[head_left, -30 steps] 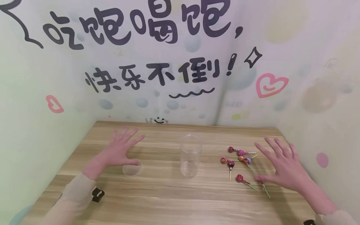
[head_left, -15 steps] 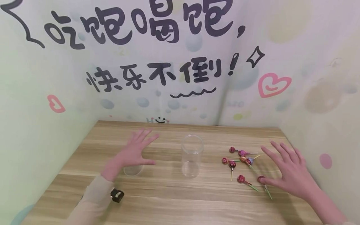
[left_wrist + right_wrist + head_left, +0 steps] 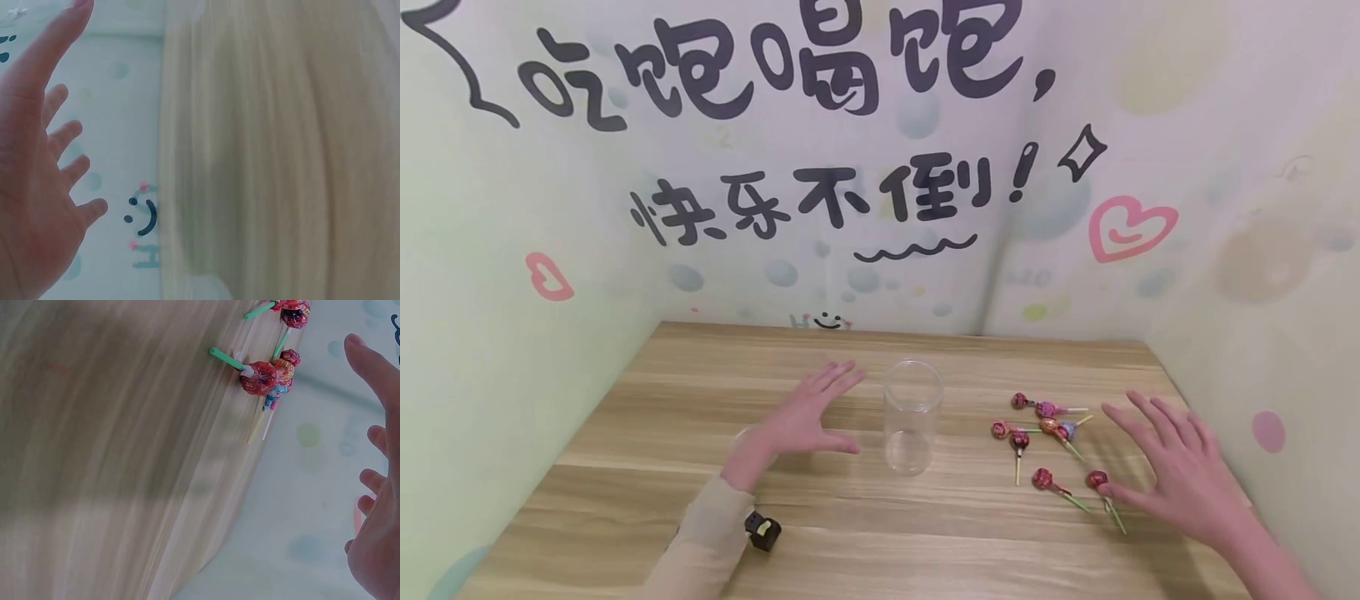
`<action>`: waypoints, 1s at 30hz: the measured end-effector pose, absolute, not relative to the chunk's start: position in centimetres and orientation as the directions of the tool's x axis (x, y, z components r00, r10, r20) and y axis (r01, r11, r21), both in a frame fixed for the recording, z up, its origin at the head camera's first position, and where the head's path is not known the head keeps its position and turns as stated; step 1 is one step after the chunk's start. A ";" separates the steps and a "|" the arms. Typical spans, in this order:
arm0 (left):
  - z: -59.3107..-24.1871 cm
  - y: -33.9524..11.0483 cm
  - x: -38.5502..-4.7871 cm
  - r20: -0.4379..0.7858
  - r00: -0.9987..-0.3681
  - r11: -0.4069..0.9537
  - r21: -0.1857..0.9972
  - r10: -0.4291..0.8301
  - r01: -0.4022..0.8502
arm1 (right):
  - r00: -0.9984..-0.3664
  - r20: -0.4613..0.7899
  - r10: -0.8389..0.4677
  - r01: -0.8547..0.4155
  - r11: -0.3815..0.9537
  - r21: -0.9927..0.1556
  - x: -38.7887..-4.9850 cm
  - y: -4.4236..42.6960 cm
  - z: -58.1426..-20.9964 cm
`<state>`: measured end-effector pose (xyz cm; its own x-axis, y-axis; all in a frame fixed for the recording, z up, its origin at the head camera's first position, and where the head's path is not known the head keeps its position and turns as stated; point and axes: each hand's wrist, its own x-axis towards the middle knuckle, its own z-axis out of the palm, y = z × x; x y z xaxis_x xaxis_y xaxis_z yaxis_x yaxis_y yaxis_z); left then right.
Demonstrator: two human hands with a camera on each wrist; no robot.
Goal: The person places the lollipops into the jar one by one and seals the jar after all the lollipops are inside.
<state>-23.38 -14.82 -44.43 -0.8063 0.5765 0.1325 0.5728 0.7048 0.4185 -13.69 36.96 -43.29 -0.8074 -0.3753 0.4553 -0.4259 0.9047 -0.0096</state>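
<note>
Plastic, I'd guess, for that see-through cup [image 3: 912, 425] standing upright around the middle of the desk [image 3: 940, 542], not too far off the far edge. Big change over the last second: the left hand [image 3: 805, 417] swung across from over the lid [image 3: 745, 435] to just beside the cup, while the cup and the lollipops [image 3: 1048, 426] haven't budged. My read is that the cup's now in easy reach, but nothing's been picked up and no lollipop is in it. Left grip is spread, thumb and fingers well apart with nothing between them. Right hand [image 3: 1176, 475] only dipped a touch by the right edge, its grip spread too and holding nothing; the lollipops lie loose between it and the cup. Fun bit: from the head cam the right thumb overlaps the nearest lollipop [image 3: 1097, 479], so you'd swear it's touching, but the right wrist cam shows a clear gap between hand and sweets. Left wrist cam mostly gets the palm, the wall [image 3: 119, 119] and the far edge, plus a pale curved shape [image 3: 209, 289] at the bottom I can't identify. Head cam has the lid half tucked behind that wrist.
</note>
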 end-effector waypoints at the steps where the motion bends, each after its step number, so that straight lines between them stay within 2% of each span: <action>1: -44.6 -14.5 -23.3 0.134 -0.805 0.697 0.431 0.578 0.573 | -0.810 0.456 -0.370 -0.424 0.906 -0.018 -13.6 37.0 -43.4; 9: -45.4 -12.5 -22.6 0.119 -0.807 0.646 0.537 0.578 0.542 | -0.835 0.440 -0.331 -0.398 0.915 -0.069 -13.3 37.0 -44.1; 19: -46.1 -11.0 -22.4 0.076 -0.825 0.636 0.599 0.560 0.487 | -0.848 0.434 -0.305 -0.389 0.914 -0.117 -13.1 37.1 -44.8; 30: -47.5 -9.7 -22.5 0.113 -0.809 0.513 0.721 0.577 0.466 | -0.855 0.419 -0.306 -0.402 0.901 -0.164 -12.5 37.1 -45.8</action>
